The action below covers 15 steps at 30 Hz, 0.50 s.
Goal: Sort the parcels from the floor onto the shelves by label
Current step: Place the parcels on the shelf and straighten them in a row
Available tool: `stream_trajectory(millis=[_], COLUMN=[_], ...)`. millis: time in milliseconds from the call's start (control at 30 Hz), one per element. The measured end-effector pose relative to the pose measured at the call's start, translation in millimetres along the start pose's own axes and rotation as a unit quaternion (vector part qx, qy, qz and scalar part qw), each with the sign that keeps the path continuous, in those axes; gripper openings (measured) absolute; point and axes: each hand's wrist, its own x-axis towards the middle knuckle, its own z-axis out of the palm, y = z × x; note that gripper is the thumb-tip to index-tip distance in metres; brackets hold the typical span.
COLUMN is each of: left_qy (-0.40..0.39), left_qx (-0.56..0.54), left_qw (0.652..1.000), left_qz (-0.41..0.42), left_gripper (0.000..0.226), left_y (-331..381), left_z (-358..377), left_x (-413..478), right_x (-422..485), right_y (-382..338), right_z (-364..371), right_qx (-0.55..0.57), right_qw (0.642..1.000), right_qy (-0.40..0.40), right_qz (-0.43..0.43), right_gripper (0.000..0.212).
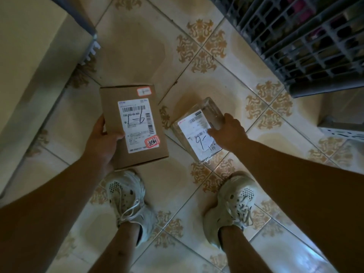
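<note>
Now one parcel for each hand.
Left hand (102, 140) holds the brown cardboard box (134, 125); right hand (229, 131) grips the shiny clear-wrapped parcel (197, 134) by its right edge.

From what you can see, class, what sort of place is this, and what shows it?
Probably a parcel sorting or pick-up room: a cardboard parcel hand-marked 1-6, a clear-wrapped parcel marked 9-, and a grey slotted rack beside the tiled floor.

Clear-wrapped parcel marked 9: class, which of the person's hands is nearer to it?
Right. The right hand grips the clear-wrapped parcel at its right edge; the left hand is away to its left, holding the cardboard box.
</note>
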Motion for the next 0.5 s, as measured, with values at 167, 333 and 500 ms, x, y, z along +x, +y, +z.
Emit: stream_trajectory(millis=[167,333,500], left_qy=[-0.018,-0.032,-0.073], left_qx=[-0.003,-0.062,-0.048], left_qw=[1.0,0.997,0.996], left_qz=[-0.006,-0.042,-0.023], left_gripper=[0.072,0.071,0.065], left_y=[-35,-37,-19], left_z=[24,49,34], left_x=[0,0,-5], right_x=[8,3,-16], right_y=[7,17,26], right_z=[18,21,6], right_qx=[0.079,0.241,0.408], right_qw=[0.997,0.969,0.909], right_qy=[-0.011,-0.043,-0.078], right_qz=[0.008,0.031,0.045], right_gripper=[0.071,0.075,0.041])
